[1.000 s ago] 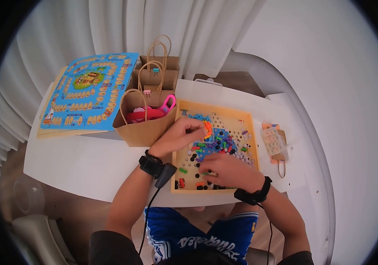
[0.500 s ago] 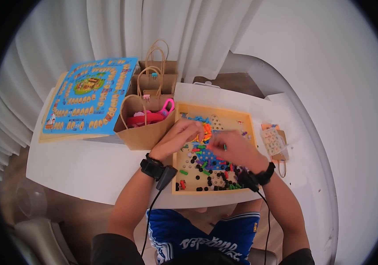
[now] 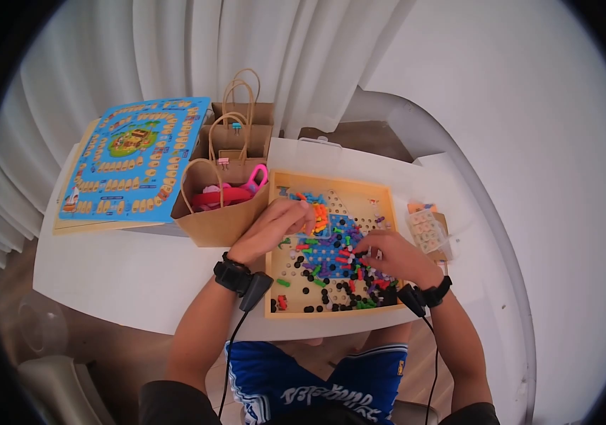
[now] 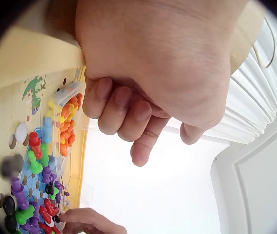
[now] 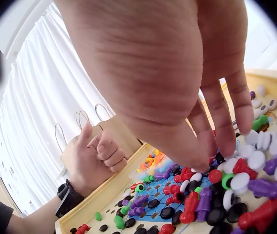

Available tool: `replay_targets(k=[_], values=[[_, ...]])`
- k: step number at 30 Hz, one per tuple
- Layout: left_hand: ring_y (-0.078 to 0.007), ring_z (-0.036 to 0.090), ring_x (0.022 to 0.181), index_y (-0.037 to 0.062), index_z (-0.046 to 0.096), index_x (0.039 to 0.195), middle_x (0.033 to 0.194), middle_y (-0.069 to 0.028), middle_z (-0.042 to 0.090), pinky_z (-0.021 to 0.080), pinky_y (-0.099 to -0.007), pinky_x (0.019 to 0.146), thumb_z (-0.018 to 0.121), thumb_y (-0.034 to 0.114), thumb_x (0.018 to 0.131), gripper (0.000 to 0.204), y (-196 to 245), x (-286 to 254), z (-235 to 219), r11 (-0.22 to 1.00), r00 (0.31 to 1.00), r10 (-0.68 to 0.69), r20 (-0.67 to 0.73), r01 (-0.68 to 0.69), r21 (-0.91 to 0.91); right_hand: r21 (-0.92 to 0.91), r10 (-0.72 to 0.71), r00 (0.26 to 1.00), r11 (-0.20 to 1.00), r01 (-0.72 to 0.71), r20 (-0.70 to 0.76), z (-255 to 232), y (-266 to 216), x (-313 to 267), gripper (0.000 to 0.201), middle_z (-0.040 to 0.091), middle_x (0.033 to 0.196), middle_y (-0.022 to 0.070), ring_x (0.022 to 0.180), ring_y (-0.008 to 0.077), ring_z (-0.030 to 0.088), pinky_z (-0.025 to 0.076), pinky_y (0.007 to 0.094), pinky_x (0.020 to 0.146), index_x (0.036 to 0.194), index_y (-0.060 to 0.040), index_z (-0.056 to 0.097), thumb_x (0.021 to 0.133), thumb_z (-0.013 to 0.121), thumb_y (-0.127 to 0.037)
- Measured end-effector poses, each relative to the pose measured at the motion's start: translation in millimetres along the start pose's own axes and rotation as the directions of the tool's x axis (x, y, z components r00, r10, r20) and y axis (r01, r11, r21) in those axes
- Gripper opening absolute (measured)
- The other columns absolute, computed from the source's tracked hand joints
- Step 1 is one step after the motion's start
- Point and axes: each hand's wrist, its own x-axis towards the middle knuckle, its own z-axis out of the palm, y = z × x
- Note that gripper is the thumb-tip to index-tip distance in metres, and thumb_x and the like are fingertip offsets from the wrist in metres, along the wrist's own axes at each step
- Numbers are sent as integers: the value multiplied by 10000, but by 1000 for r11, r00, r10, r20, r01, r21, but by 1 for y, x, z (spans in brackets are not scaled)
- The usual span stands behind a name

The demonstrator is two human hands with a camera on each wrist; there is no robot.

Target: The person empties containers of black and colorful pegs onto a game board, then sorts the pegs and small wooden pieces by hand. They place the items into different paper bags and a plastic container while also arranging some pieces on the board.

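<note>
From my remote place, I see the left hand (image 3: 271, 227) over the left side of the wooden tray (image 3: 267, 280), beside the clear box (image 4: 59, 134) with orange and yellow pieces (image 3: 321, 216). Its fingers are loosely curled, and I see nothing held in them. The right hand (image 3: 398, 258) reaches down into the tray, its fingertips close to the mixed small pieces (image 5: 191, 205), which are red, white, black, purple and green. I cannot tell if it pinches one of them. These pieces lie scattered over the blue pattern (image 3: 324, 253) and the tray floor.

In the head view, the left hand covers a part of the clear box, and the right hand hides some pieces under it. The open paper bag (image 3: 221, 225), with a pink thing (image 3: 258, 178) inside, stands close along the left rim, just beside the left hand. Farther left lies the blue game board (image 3: 115, 203); right of the tray, a small clear container (image 3: 427, 232) is on the table (image 3: 112, 283)
</note>
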Motion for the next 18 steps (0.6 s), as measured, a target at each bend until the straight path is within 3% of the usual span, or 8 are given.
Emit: replay_targets(k=[2,6,9,11,14,18], values=[[-83,307,589,11,642,811,623,43,316,264,-288,569,406,364,1117,524,-1,0,-2,1000,1000,-14,21,14,1,98,68,994,992,-75,82,-3,-1,-12,160,720,994,130,891,267,706,563,370,789,1048,-26,721,889,708,-22],[-81,309,590,13,642,814,621,45,324,263,-289,567,408,359,1116,515,4,-1,0,1000,999,-26,21,26,16,211,115,993,970,-119,33,-12,10,-33,147,722,988,119,886,261,709,566,368,786,1038,-25,719,895,689,-4],[-79,309,589,14,642,815,620,46,330,261,-289,566,407,351,1117,510,2,-1,0,1000,1000,-18,4,18,20,100,197,980,976,-194,-22,-19,17,-45,162,725,980,116,898,278,705,566,387,821,1036,-25,720,877,698,-7],[-79,312,592,15,641,815,621,45,335,262,-291,568,410,354,1115,508,-2,-1,-1,1000,1000,-11,5,11,9,-129,85,996,988,-86,-13,-23,16,-49,185,724,1019,110,987,293,683,554,410,904,1031,-37,727,848,707,-11],[-79,314,592,13,641,811,620,44,336,264,-292,571,413,352,1114,508,-1,-1,-1,1000,1000,-18,3,18,-6,-274,85,996,958,-87,-21,-21,9,-49,243,715,1089,90,1109,306,635,507,433,1008,1041,-54,731,801,753,-26],[-81,313,593,11,640,802,619,43,333,266,-294,574,417,346,1113,508,-1,0,-1,1000,1000,-22,11,22,-1,-338,101,995,936,-102,-21,-19,7,-52,320,699,1154,72,1188,302,594,465,436,1071,1074,-70,727,764,805,-50]])
